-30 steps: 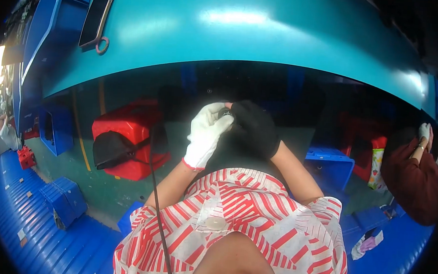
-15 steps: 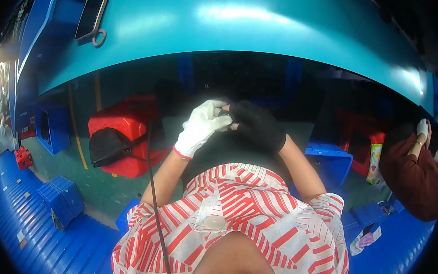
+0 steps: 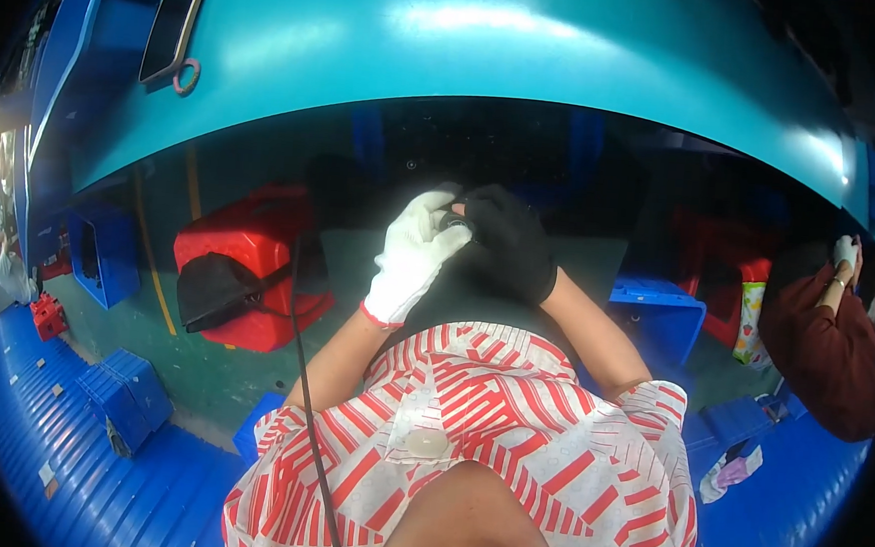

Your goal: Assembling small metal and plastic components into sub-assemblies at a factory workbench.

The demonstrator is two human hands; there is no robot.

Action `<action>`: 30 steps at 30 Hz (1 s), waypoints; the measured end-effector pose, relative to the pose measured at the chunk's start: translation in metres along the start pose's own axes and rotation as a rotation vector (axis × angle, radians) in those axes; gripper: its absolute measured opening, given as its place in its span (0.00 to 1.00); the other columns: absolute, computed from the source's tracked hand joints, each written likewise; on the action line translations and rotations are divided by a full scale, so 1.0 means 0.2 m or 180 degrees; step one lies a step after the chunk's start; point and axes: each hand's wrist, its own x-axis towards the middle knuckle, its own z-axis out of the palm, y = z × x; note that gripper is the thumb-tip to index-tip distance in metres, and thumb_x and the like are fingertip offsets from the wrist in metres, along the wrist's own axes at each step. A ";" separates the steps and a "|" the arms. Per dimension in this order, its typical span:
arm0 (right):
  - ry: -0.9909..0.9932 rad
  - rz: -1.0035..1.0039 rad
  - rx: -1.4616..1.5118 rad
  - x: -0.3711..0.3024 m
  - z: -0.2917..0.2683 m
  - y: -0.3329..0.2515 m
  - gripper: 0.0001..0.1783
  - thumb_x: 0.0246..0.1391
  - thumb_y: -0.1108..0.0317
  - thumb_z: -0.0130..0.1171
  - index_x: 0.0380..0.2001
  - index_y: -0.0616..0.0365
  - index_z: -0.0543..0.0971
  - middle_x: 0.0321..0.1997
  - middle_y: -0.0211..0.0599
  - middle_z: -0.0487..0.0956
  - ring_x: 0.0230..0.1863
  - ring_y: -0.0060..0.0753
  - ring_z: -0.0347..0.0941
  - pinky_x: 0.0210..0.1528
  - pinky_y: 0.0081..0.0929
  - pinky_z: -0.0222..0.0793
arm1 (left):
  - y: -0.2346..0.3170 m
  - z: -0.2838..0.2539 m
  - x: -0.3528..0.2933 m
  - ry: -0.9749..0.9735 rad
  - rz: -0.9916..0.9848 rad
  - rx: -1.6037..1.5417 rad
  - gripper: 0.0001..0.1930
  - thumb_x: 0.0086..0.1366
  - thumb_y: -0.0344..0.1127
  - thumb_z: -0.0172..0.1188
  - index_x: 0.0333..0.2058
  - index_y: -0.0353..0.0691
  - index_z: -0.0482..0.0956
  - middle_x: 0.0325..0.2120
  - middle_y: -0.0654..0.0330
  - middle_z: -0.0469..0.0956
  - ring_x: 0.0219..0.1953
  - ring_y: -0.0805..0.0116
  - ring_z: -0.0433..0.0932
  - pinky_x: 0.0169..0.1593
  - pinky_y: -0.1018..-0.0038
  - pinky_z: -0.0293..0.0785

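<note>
- Sitting between the two hands, a small dark piece (image 3: 456, 222) lay ahead of the striped shirt (image 3: 480, 396), lower in view than the near edge of the bench (image 3: 470, 65)
- The white-gloved left hand (image 3: 411, 254) had its grip narrowed on the piece, thumb on the near side and fingers curled round the far side
- The black-gloved right hand (image 3: 512, 242) was close against it from the right, a bare fingertip showing; its back hid the rest, so how far that grip was closed could not be told
- Neither hand was clearly nearer: the piece lay right of the left palm and left of the right knuckles
- Its long axis could not be made out, fingers covering most of it
- The phone (image 3: 175, 23) was well apart, forward and left
</note>
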 end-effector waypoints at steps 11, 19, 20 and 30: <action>-0.0546 0.0131 0.0618 -0.01 -0.06 0.02 0.22 0.41 0.68 0.67 0.42 0.54 0.74 0.43 0.40 0.74 0.42 0.44 0.74 0.40 0.33 0.71 | 0.04 -0.07 0.06 -0.0664 -0.0426 0.0280 0.25 0.56 0.25 0.59 0.51 0.25 0.64 0.34 0.55 0.76 0.32 0.73 0.76 0.38 0.79 0.73; -0.0213 -0.0007 -0.0027 0.00 -0.02 0.01 0.20 0.39 0.70 0.66 0.40 0.54 0.75 0.42 0.39 0.75 0.40 0.43 0.74 0.40 0.32 0.71 | -0.01 0.02 -0.01 -0.0095 0.0028 -0.0343 0.27 0.55 0.24 0.60 0.53 0.24 0.63 0.41 0.53 0.73 0.41 0.71 0.74 0.47 0.78 0.72; -0.0157 -0.0074 -0.0045 0.00 -0.02 0.00 0.19 0.39 0.69 0.66 0.39 0.54 0.75 0.41 0.39 0.75 0.40 0.42 0.74 0.40 0.33 0.72 | 0.00 0.03 -0.01 -0.0062 0.0011 -0.0238 0.27 0.55 0.24 0.60 0.53 0.24 0.63 0.43 0.53 0.73 0.43 0.71 0.74 0.49 0.77 0.71; -0.0010 0.0235 0.0047 -0.02 0.01 -0.03 0.18 0.40 0.67 0.66 0.38 0.54 0.76 0.40 0.39 0.75 0.40 0.41 0.74 0.38 0.33 0.72 | -0.01 0.00 0.01 -0.0104 0.0083 0.0201 0.27 0.56 0.25 0.59 0.54 0.25 0.63 0.42 0.52 0.73 0.40 0.71 0.74 0.45 0.77 0.73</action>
